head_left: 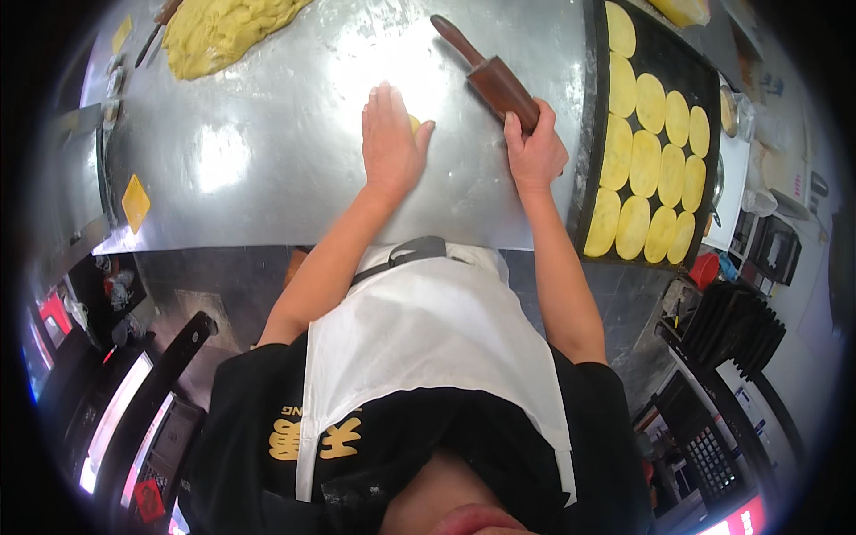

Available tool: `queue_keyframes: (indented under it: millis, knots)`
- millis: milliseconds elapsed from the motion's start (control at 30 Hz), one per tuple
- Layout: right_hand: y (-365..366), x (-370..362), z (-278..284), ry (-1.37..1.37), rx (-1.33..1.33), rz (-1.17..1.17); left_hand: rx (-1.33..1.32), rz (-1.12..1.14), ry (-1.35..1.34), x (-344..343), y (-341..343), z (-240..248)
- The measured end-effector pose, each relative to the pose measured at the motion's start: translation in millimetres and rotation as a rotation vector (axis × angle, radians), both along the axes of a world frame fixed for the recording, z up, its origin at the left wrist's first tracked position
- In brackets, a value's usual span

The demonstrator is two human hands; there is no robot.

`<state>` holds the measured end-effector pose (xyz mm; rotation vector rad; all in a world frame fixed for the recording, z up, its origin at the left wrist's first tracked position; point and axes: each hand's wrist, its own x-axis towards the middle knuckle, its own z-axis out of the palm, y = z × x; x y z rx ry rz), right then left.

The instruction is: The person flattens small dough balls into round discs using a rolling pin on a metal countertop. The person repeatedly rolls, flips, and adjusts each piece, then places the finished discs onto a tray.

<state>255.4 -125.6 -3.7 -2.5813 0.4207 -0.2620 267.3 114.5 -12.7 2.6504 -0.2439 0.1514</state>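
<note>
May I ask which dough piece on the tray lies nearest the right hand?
The third dough piece from the top in the leftmost column: it lies level with the right hand; others sit higher, lower or farther right.

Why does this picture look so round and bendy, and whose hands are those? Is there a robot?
No robot here! These are a person's own bare hands. The camera sits on their head and looks down, so you also see their white apron. Its very wide lens makes straight edges look bent.

The left hand lies flat over a small yellow piece, mostly hidden, on a shiny metal table. The right hand holds a brown rolling pin.

At the far left is a big lump of yellow dough. On the right, a dark tray holds rows of flat yellow ovals.
</note>
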Motion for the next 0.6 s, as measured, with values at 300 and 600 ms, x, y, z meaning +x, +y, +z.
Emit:
queue_keyframes:
  millis: [300, 600]
  knots:
    - [-5, -8, 1, -0.075, -0.016, 0.161, -0.06, 0.082, 0.124, -42, -5, 43]
    - [-5, -7, -1, -0.103, -0.052, 0.201, -0.067, -0.04, 0.038, -47, 4, 7]
